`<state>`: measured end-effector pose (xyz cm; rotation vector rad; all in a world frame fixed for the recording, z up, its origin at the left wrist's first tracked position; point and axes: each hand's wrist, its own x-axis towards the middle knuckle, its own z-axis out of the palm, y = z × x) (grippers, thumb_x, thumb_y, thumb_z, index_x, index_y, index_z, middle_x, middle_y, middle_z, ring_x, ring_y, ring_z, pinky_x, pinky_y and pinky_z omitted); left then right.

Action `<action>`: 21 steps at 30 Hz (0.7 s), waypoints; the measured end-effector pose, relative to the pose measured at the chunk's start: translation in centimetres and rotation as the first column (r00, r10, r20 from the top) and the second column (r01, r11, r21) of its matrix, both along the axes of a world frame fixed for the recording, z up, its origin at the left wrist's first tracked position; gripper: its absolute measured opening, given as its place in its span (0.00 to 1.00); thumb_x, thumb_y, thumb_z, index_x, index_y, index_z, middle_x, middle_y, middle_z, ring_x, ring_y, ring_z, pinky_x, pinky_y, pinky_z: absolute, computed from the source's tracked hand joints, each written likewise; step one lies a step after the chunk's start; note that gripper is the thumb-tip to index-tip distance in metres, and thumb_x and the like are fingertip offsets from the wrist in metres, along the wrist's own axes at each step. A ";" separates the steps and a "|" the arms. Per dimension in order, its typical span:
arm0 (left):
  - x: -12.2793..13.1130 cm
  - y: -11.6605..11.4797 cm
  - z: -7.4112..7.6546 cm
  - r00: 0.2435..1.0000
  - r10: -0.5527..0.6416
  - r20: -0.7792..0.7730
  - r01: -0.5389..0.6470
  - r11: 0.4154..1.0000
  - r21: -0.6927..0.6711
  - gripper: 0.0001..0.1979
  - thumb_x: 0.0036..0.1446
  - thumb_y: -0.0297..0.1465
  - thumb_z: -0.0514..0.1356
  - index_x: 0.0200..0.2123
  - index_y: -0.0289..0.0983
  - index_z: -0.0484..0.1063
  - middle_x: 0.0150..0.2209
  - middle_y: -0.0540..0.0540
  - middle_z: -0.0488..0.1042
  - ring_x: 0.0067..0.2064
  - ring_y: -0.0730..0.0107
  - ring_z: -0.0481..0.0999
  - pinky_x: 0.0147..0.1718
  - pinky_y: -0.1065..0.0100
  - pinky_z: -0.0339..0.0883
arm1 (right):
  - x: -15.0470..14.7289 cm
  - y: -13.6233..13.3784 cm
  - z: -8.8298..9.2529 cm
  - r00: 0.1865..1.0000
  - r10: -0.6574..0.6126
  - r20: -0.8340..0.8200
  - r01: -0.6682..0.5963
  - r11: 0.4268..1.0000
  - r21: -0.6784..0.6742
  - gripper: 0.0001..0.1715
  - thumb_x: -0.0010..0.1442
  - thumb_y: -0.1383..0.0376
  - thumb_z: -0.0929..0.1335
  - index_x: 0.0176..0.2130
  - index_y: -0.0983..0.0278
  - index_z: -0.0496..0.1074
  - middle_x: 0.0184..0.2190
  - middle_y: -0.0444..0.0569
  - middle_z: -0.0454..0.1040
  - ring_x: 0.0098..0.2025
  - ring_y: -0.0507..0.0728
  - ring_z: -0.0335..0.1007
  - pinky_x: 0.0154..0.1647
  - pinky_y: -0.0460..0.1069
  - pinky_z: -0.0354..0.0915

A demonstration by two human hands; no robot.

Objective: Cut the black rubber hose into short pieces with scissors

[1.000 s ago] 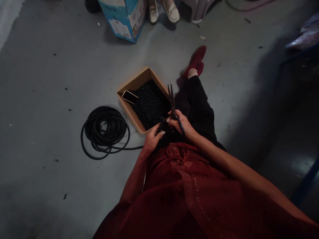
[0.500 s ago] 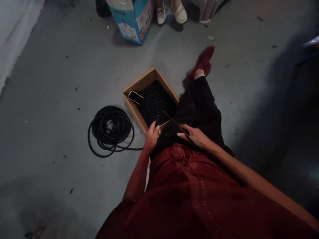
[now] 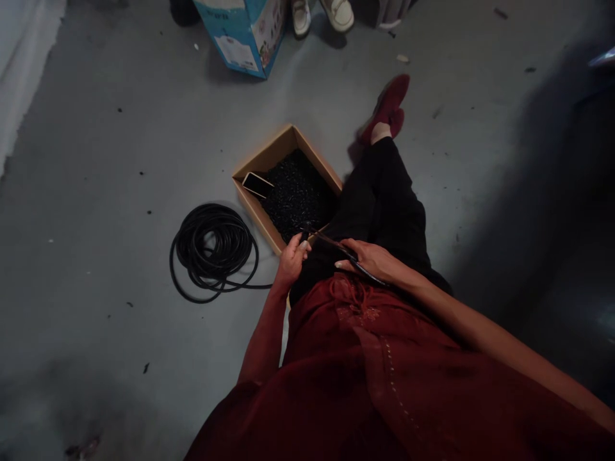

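My left hand (image 3: 291,261) is closed around a small black piece (image 3: 304,235), whose ridged end sticks up past the thumb. In my right hand (image 3: 372,259) is a long, thin dark tool that looks like scissors (image 3: 331,241). Its tips point left and meet the end of the black piece; whether they touch it is hard to tell. Under both tips lies an open cardboard box (image 3: 259,221) filled with many small black bits (image 3: 300,192). A coil of black hose (image 3: 214,250) rests on the floor, and its free length runs behind my left forearm.
A small dark rectangular tray with a pale rim (image 3: 258,185) leans in the box's left corner. A blue carton (image 3: 240,38) and another person's pale shoes (image 3: 339,14) are at the far side. My crossed legs (image 3: 384,198) lie right of the box.
The tool's tips have moved left and down to the end of the black piece, and the blades look more spread. My left hand stays nearly in place. The view has shifted slightly.
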<state>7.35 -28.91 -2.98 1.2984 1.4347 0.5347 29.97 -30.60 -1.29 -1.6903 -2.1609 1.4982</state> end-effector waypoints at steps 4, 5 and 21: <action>0.0 -0.1 -0.2 0.999 -0.004 0.035 0.005 1.000 -0.028 0.19 0.62 0.36 0.49 0.53 0.35 0.65 0.31 0.49 0.69 0.28 0.77 0.64 0.34 0.73 0.61 | -0.3 0.3 0.0 1.000 0.000 -0.014 0.000 1.000 0.005 0.34 0.59 0.44 0.62 0.55 0.63 0.63 0.49 0.57 0.71 0.47 0.62 0.69 0.44 0.51 0.62; 0.0 -0.1 -0.2 0.999 -0.006 0.040 0.008 0.999 -0.035 0.20 0.62 0.36 0.49 0.53 0.34 0.65 0.31 0.49 0.69 0.28 0.77 0.64 0.34 0.73 0.61 | -0.4 0.3 0.1 1.000 0.000 -0.017 0.000 1.000 0.002 0.33 0.59 0.45 0.62 0.55 0.63 0.64 0.49 0.57 0.71 0.48 0.63 0.69 0.44 0.51 0.62; -0.2 -0.2 -0.3 0.995 -0.093 -0.036 0.091 0.995 -0.045 0.21 0.62 0.35 0.50 0.55 0.33 0.65 0.32 0.48 0.70 0.30 0.76 0.65 0.34 0.72 0.63 | -0.8 0.9 0.2 0.999 0.046 0.025 -0.048 0.998 0.045 0.33 0.60 0.43 0.60 0.54 0.63 0.63 0.45 0.57 0.71 0.45 0.62 0.69 0.42 0.51 0.62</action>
